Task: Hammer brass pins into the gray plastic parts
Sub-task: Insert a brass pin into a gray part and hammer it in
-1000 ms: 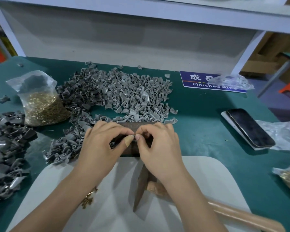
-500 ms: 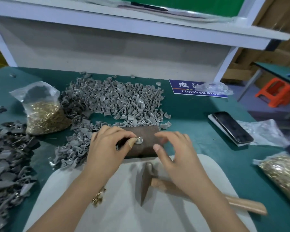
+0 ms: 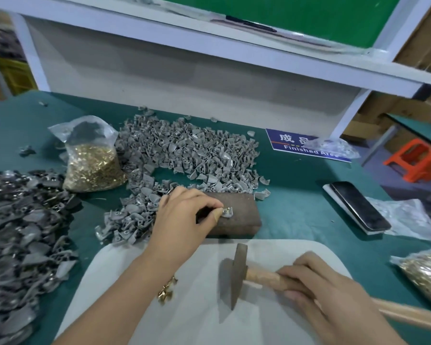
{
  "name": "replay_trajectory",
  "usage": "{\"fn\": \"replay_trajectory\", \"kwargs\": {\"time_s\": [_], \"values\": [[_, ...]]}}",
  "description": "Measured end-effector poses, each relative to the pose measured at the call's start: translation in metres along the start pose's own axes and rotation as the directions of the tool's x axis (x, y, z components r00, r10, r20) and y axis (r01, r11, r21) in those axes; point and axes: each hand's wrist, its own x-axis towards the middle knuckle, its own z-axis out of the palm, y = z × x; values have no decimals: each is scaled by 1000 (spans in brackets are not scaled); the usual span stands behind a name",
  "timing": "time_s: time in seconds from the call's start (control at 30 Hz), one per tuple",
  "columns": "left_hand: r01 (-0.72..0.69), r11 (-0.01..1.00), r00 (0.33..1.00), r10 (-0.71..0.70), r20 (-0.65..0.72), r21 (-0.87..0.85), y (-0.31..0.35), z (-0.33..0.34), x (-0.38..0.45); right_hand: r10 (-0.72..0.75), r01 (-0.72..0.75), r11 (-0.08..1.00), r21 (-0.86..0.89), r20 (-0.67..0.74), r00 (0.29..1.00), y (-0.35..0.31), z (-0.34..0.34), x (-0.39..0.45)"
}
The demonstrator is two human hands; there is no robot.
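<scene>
Left hand [image 3: 184, 220] pinches gray part [image 3: 227, 211] on brown block [image 3: 241, 215]. Right hand [image 3: 319, 290] curls round hammer [image 3: 237, 272] handle on white board [image 3: 139, 282].

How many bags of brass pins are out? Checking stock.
2: one bag of pins stands at the left beside the gray parts; another lies at the right edge, partly cut off.

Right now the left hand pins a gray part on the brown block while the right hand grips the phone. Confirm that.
Not quite. The head view shows the right hand gripping the hammer by its wooden handle, not the phone, which lies untouched on the table. The left hand does pin a gray part on the brown block.
</scene>
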Motion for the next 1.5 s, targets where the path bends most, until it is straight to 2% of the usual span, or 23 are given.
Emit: {"fn": "replay_trajectory", "kwargs": {"time_s": [0.13,0.23,0.33,0.5,0.67,0.87,0.97,1.1,1.3,1.4,1.5], "values": [[7,1000,1000,-7,-22,1,-2,1,-2,152,-146,988,53,-130,980,5,-13,18],[21,1000,999,-21,-44,-3,-1,2,-3,308,-282,941,189,-131,942,12,-12,42],[34,999,998,-35,-49,-24,-1,3,-2,408,-344,877,336,-139,903,14,-7,69],[43,998,997,-45,-59,-36,-2,4,0,337,-293,938,183,-300,893,4,6,93],[46,999,998,-47,-41,-22,-3,4,1,306,-285,952,115,-283,909,7,17,89],[50,997,998,-52,-26,-57,0,3,2,322,-287,946,148,-494,807,9,9,85],[69,995,997,-71,-21,-75,2,3,1,392,-336,919,205,-400,828,6,5,83],[80,994,997,-81,-7,-78,3,1,2,401,-380,916,127,-293,868,2,9,82],[68,995,998,-68,4,-70,3,1,2,406,-366,913,178,-325,854,-12,14,83],[62,995,998,-63,-2,-79,2,2,1,384,-347,920,183,-241,891,-18,17,83],[58,995,998,-59,-9,-86,1,2,2,337,-305,939,159,-244,909,-24,20,83]]}}
